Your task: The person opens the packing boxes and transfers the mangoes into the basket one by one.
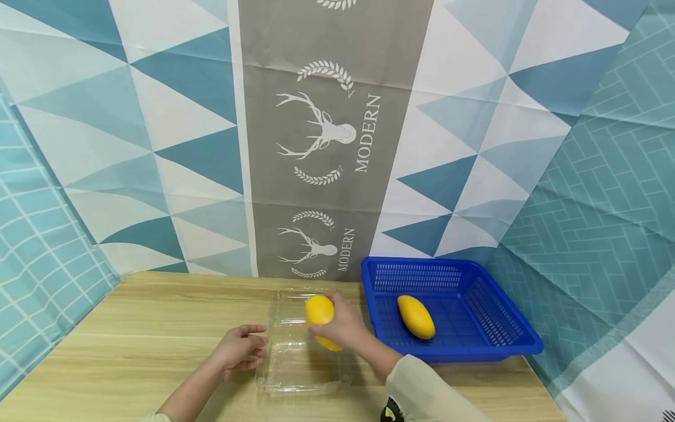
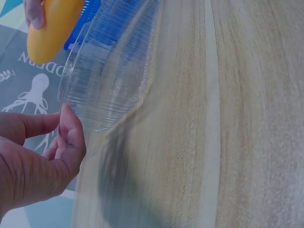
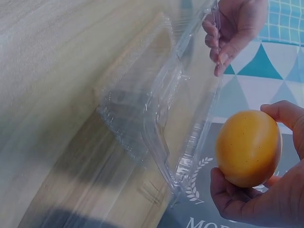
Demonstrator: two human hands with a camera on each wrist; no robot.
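Note:
My right hand (image 1: 345, 322) grips a yellow mango (image 1: 319, 309) between thumb and fingers, holding it above the clear plastic container (image 1: 303, 384). In the right wrist view the mango (image 3: 248, 149) shows end-on, apart from the container's rim (image 3: 154, 133). At the container's left side is my left hand (image 1: 239, 351). Its thumb and index finger pinch the rim, as the left wrist view shows near the ribbed wall (image 2: 111, 71). A second mango (image 1: 416, 317) lies inside the blue basket (image 1: 459, 354).
The blue basket stands on the right part of the wooden table (image 1: 153, 328), close to the container. Behind the table hangs a patterned cloth (image 1: 321, 193) with deer heads and triangles. Teal tiled cloths flank both sides.

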